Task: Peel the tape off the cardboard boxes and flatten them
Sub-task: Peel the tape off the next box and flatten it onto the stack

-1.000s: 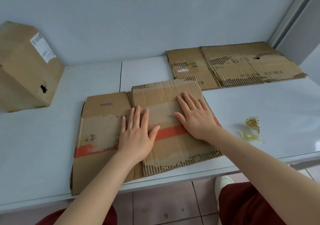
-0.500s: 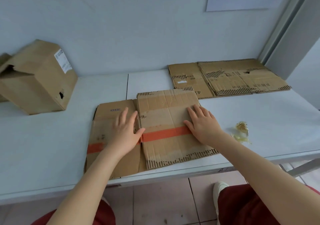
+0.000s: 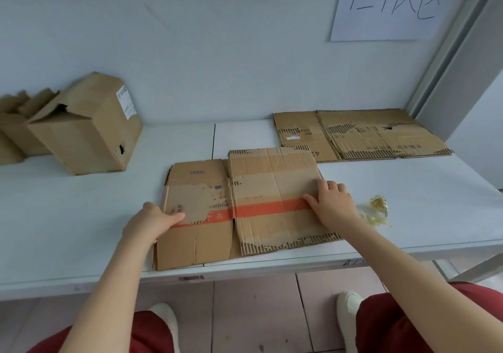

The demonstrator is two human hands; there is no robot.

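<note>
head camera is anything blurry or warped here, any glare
Head view: the light is soft and even, with no glare on the table and only faint shadows; the flattened box in the middle is fairly sharp, while the boxes at the far left edge are smeared; the wide lens tilts the wall frame on the right into a lean.
</note>
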